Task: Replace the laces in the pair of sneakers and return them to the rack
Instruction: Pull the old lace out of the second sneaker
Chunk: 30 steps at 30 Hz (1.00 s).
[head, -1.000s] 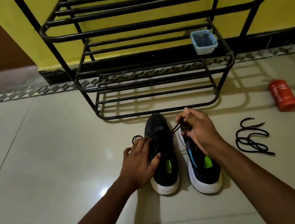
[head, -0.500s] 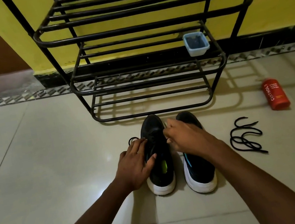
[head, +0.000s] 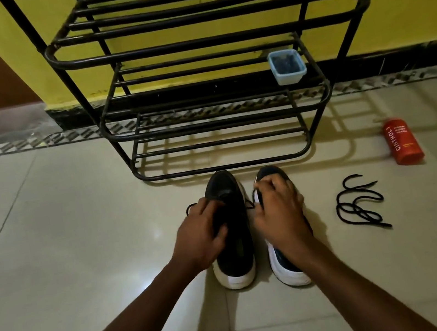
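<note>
The left hand (head: pixel 203 235) grips the left sneaker (head: pixel 224 188) while the right hand (head: pixel 280 212), just beside it, pinches its lace (head: pixel 250 205); brace the sneaker and draw steadily, eyelet by eyelet; 1 spare lace (head: pixel 359 202) lies farther right.

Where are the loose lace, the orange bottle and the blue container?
loose lace (head: pixel 358 207): head view, middle of the coil
orange bottle (head: pixel 402 141): head view, middle of its body
blue container (head: pixel 291 77): head view, its front wall

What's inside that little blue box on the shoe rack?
The blue box on the rack's middle shelf holds something dark. What it is cannot be told, and the bottom is covered by it.
</note>
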Motion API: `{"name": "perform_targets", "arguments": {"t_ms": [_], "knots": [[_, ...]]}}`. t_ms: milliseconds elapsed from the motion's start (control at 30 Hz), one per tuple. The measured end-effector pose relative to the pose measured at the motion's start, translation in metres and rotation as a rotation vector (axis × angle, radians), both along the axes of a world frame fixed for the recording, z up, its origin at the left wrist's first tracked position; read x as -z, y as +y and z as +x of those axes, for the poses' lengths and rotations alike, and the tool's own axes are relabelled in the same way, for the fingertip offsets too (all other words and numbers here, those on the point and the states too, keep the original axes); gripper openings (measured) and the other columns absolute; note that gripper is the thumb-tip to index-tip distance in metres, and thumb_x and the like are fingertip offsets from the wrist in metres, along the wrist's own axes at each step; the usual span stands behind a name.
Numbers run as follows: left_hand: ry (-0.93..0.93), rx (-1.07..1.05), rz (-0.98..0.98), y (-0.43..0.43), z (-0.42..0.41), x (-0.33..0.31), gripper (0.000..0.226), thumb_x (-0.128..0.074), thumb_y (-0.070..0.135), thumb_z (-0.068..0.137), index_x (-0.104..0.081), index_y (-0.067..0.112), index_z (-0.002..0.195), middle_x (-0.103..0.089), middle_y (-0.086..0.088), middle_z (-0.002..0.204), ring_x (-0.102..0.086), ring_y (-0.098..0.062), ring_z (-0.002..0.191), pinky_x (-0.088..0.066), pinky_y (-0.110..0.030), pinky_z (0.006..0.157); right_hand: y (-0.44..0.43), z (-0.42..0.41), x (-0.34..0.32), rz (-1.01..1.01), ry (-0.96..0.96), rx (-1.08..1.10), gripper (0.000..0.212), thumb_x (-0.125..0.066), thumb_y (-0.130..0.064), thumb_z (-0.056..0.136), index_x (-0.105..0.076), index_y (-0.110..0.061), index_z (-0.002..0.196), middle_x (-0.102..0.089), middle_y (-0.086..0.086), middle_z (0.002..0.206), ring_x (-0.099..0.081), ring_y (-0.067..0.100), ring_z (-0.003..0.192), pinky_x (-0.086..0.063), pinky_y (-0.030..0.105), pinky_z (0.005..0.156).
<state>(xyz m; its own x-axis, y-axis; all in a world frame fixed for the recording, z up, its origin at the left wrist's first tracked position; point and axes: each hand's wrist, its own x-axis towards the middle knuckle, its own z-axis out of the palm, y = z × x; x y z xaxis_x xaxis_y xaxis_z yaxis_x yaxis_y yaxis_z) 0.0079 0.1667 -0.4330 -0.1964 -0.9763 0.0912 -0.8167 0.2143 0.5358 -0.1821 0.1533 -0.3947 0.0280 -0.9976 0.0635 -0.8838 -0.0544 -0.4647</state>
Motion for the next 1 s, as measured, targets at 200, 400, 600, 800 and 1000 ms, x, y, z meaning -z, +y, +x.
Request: {"name": "perform_targets", "arguments": {"t_ms": [200, 400, 600, 800, 1000], "knots": [[-0.159, -0.087, -0.021, -0.018, -0.014, -0.011, 0.023, -0.062, 0.036, 0.087, -0.055, 0.024, 0.106, -0.055, 0.006, 0.106, -0.058, -0.019, 0.078, -0.04, -0.027, 0.054, 0.034, 0.035, 0.019, 0.165, -0.255, -0.023, 0.052, -0.059, -0.013, 0.078, -0.051, -0.014, 0.13, -0.036, -0.001, 0.135, -0.049, 0.019, 0.115, -0.039, 0.022, 0.096], [-0.102, -0.071, -0.019, -0.029, -0.014, -0.017, 0.011, -0.056, 0.028, 0.091, -0.053, 0.023, 0.1, -0.057, 0.005, 0.093, -0.061, -0.024, 0.077, -0.038, -0.029, 0.06, 0.043, 0.044, 0.032, 0.121, -0.297, 0.002, 0.049, -0.051, -0.003, 0.094, -0.047, -0.007, 0.143, -0.039, 0.002, 0.151, -0.041, 0.02, 0.137, -0.027, 0.02, 0.113], [0.579, -0.37, 0.223, -0.043, -0.004, -0.026, 0.015, -0.068, 0.006, 0.089, -0.054, 0.004, 0.082, -0.071, -0.003, 0.077, -0.072, -0.014, 0.078, -0.054, -0.023, 0.062, 0.05, 0.047, 0.038, 0.09, -0.342, 0.039, 0.045, -0.046, -0.003, 0.101, -0.049, -0.006, 0.145, -0.044, 0.007, 0.153, -0.041, 0.021, 0.141, -0.026, 0.019, 0.114], [0.408, -0.211, 0.131, -0.043, 0.0, -0.035, 0.006, -0.065, 0.011, 0.089, -0.063, 0.015, 0.088, -0.068, 0.004, 0.075, -0.063, -0.004, 0.066, -0.048, -0.019, 0.06, 0.049, 0.048, 0.041, 0.065, -0.316, 0.054, 0.045, -0.046, 0.001, 0.099, -0.051, -0.002, 0.143, -0.046, 0.01, 0.151, -0.044, 0.024, 0.139, -0.027, 0.021, 0.115], [-0.035, 0.109, 0.152, -0.047, 0.016, -0.034, 0.025, -0.072, 0.044, 0.087, -0.07, 0.019, 0.094, -0.058, 0.0, 0.098, -0.055, -0.016, 0.092, -0.051, -0.035, 0.075, 0.05, 0.049, 0.041, 0.068, -0.304, 0.057, 0.046, -0.047, -0.001, 0.099, -0.048, -0.004, 0.145, -0.043, 0.009, 0.153, -0.041, 0.023, 0.142, -0.029, 0.027, 0.119]]}}
